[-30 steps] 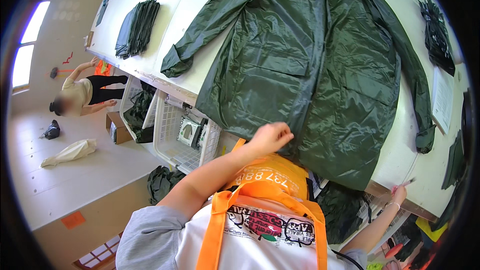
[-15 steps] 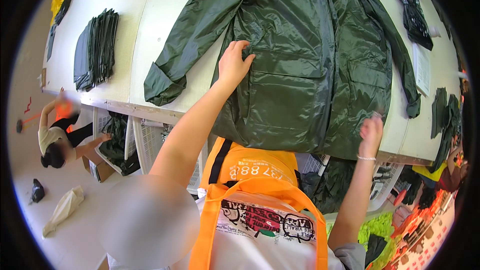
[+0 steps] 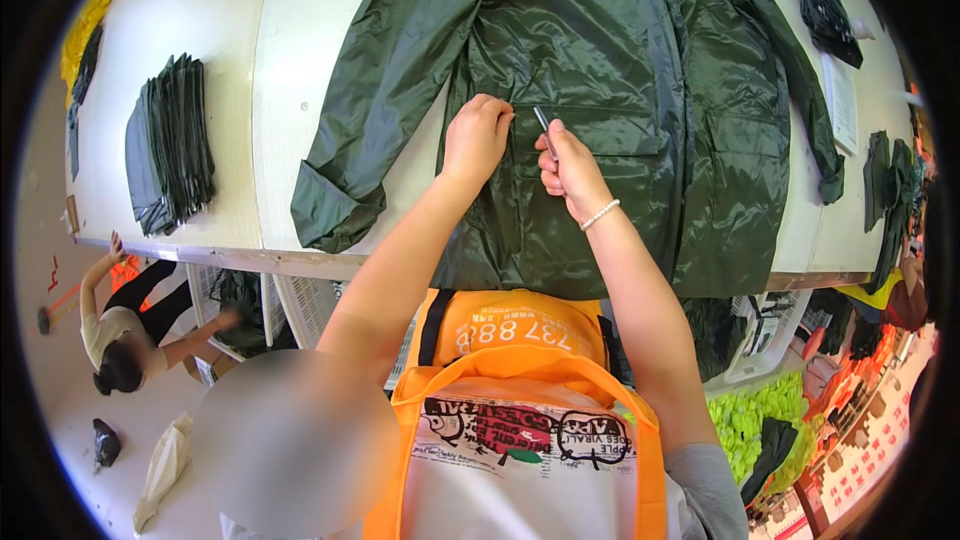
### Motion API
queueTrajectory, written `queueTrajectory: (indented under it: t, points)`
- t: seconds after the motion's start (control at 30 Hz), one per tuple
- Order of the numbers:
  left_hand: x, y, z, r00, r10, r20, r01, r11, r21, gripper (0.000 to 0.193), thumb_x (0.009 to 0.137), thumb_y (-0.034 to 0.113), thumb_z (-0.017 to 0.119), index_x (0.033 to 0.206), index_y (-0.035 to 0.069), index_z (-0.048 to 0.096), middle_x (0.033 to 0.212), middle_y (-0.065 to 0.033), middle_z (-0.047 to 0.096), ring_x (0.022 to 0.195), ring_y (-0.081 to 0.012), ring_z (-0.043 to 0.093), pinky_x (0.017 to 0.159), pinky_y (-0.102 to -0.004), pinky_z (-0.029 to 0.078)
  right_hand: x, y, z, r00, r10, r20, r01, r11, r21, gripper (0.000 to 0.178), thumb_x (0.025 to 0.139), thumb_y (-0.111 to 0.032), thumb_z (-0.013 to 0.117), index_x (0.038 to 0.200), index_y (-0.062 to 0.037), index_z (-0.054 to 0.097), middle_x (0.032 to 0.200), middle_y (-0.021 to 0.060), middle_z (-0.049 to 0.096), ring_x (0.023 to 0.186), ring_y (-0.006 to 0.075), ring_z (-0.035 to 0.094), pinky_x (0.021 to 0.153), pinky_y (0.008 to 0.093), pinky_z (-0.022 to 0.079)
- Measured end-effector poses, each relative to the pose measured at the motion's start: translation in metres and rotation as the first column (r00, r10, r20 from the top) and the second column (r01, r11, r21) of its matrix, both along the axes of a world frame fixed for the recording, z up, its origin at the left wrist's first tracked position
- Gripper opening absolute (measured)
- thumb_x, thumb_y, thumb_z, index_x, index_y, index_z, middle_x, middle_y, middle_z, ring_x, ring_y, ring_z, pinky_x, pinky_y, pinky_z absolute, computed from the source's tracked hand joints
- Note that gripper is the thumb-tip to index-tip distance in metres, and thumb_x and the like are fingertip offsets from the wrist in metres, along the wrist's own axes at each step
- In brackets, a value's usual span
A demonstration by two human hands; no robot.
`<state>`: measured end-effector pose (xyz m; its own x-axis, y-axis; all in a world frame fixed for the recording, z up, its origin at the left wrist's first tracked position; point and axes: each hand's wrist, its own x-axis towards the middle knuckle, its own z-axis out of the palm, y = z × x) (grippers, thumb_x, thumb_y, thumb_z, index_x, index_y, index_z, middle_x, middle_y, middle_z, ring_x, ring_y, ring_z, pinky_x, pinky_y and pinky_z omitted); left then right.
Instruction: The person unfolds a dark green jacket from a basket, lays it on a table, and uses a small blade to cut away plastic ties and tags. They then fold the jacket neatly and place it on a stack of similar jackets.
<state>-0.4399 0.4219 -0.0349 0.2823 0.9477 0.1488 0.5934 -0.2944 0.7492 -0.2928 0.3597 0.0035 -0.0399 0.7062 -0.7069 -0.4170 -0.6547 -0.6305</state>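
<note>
The left hand (image 3: 475,140) is keeping its fingertips together at the pocket (image 3: 612,135) corner of a green jacket (image 3: 600,60) lying over the counter's (image 3: 300,130) near edge, the right hand (image 3: 572,170) is clasping a small metal tool (image 3: 545,127), and below that edge, leftward, a white basket (image 3: 204,286) is holding dark clothes (image 3: 240,298).

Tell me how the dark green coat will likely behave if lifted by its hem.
The coat will probably hang floppy: its fabric lies in loose creases. Its glossy sheen suggests it may be slippery. It might slide off the table, since its hem hangs past the front edge.
</note>
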Motion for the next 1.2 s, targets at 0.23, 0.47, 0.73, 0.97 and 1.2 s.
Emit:
queueTrajectory:
  t: [0.23, 0.47, 0.73, 0.97, 1.2]
  points:
    - [-0.003, 0.016, -0.003, 0.999, -0.008, 0.038, 0.013, 0.992, -0.124, 0.005, 0.081, 0.006, 0.061, 0.083, 0.001, 0.062, 0.085, -0.0141, 0.06, 0.081, -0.0344, 0.06, 0.071, -0.0416, 0.048, -0.014, 0.022, -0.013, 0.999, 0.038, 0.022, -0.034, 0.984, -0.173, 0.049, 0.098, -0.046, 0.04, 0.089, -0.0003, 0.057, 0.061, -0.0021, 0.044, 0.044, 0.005, 0.033, 0.04, 0.0209, 0.024]
    - [-0.006, 0.03, -0.014, 0.997, -0.042, 0.064, 0.049, 0.993, -0.109, 0.006, 0.08, 0.003, 0.064, 0.083, -0.001, 0.062, 0.081, -0.0129, 0.061, 0.066, -0.0271, 0.061, 0.06, -0.0341, 0.048, -0.014, 0.039, -0.021, 0.999, 0.024, 0.038, -0.016, 0.984, -0.179, 0.047, 0.098, -0.044, 0.042, 0.085, -0.0016, 0.056, 0.059, -0.0024, 0.044, 0.043, 0.0046, 0.033, 0.039, 0.0212, 0.023]
    - [-0.003, 0.032, -0.011, 0.996, -0.039, 0.076, 0.05, 0.988, -0.149, 0.006, 0.081, 0.003, 0.064, 0.084, -0.001, 0.061, 0.081, -0.0129, 0.061, 0.067, -0.0261, 0.061, 0.061, -0.033, 0.048, -0.019, 0.04, -0.023, 0.996, -0.041, 0.079, 0.054, 0.985, -0.167, 0.039, 0.097, -0.038, 0.048, 0.081, -0.0029, 0.056, 0.057, -0.0039, 0.042, 0.043, 0.004, 0.032, 0.038, 0.0209, 0.023]
    - [-0.021, 0.012, 0.018, 0.979, -0.204, 0.024, 0.206, 0.969, -0.14, 0.005, 0.083, 0.004, 0.06, 0.085, 0.001, 0.057, 0.082, -0.0151, 0.058, 0.075, -0.0332, 0.059, 0.064, -0.0373, 0.047, 0.002, 0.019, -0.03, 0.935, -0.018, 0.354, -0.034, 0.99, 0.14, 0.027, 0.092, -0.03, 0.059, 0.084, -0.0039, 0.059, 0.062, 0.0, 0.051, 0.055, 0.0093, 0.049, 0.047, 0.0248, 0.038]
    - [-0.069, -0.031, 0.069, 0.885, -0.45, -0.118, 0.321, 0.775, -0.544, 0.019, 0.083, 0.017, 0.065, 0.074, 0.0, 0.06, 0.07, -0.0145, 0.056, 0.065, -0.0334, 0.057, 0.062, -0.0418, 0.045, 0.135, -0.015, -0.005, -0.164, 0.083, 0.983, -0.708, 0.684, -0.176, 0.031, 0.078, -0.003, 0.062, 0.108, -0.012, 0.058, 0.128, 0.004, 0.054, 0.072, 0.029, 0.064, 0.063, 0.0374, 0.053]
